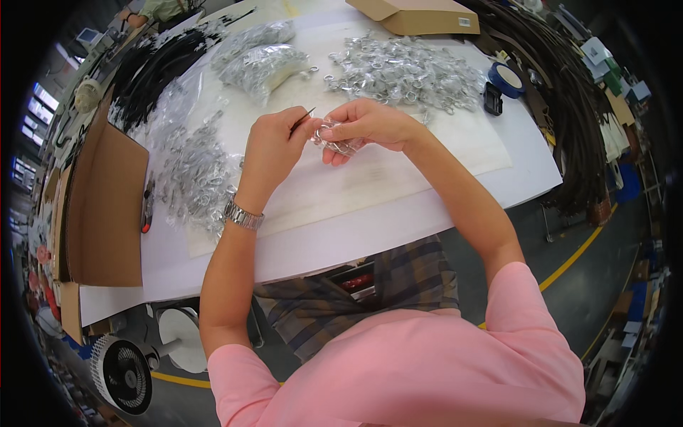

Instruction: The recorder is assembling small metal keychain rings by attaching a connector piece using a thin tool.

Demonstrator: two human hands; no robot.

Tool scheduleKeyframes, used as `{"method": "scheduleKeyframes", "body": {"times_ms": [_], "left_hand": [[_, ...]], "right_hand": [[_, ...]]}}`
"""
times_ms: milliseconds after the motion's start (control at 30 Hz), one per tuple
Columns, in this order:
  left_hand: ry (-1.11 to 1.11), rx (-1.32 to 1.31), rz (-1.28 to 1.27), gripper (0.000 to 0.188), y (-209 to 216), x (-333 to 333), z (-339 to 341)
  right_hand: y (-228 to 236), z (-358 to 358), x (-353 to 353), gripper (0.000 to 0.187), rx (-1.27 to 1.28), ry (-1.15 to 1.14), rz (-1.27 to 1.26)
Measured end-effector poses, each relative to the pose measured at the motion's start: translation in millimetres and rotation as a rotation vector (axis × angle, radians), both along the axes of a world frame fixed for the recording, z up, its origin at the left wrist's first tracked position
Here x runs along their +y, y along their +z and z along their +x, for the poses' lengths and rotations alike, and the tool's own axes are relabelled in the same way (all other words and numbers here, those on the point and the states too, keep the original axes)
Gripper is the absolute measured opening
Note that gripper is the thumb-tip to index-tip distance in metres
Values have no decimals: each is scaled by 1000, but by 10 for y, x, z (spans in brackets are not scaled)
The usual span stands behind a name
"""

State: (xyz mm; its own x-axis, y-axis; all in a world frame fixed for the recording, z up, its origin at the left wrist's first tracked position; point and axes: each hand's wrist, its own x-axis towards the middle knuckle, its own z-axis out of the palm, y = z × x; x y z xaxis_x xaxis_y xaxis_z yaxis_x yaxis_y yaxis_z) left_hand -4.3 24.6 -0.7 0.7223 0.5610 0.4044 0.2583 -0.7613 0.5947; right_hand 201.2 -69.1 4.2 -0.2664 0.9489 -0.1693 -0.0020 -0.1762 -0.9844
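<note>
Over the middle of the white table, my two hands meet. My left hand (272, 146) is closed, and a thin dark pointed tool (304, 118) sticks up from between its thumb and fingers; its exact kind is hidden. Shiny metal ring hardware in clear plastic (343, 145) rests in the curled fingers of my right hand (373, 124), the thumb on top. My left fingertips are beside this hardware; whether they touch it is unclear. Beyond my right hand spreads a pile of small bagged metal rings (409, 75). Another such pile (196, 171) lies left of my left wrist.
A filled clear plastic bag (263, 67) lies at the back. Blue tape (506, 80) and a small black object (492, 99) sit at the right. An open cardboard box (107, 206) borders the left, near a red-and-black hand tool (147, 206). A fan (122, 373) stands below left.
</note>
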Motion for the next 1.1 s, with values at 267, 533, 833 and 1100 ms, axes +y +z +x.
{"method": "scheduleKeyframes", "body": {"times_ms": [267,533,833,1100], "left_hand": [[65,-193,-462,25,17,-27,76],[-151,-393,-870,21,-93,-220,197],[-179,-222,-964,16,-111,-186,134],[-112,-279,-903,15,-86,-184,166]], "right_hand": [[-121,63,104,27,202,-323,80],[-348,-164,207,23,565,-342,123],[-146,-129,83,29,443,-361,88],[-242,-63,93,31,358,-397,174]]}}
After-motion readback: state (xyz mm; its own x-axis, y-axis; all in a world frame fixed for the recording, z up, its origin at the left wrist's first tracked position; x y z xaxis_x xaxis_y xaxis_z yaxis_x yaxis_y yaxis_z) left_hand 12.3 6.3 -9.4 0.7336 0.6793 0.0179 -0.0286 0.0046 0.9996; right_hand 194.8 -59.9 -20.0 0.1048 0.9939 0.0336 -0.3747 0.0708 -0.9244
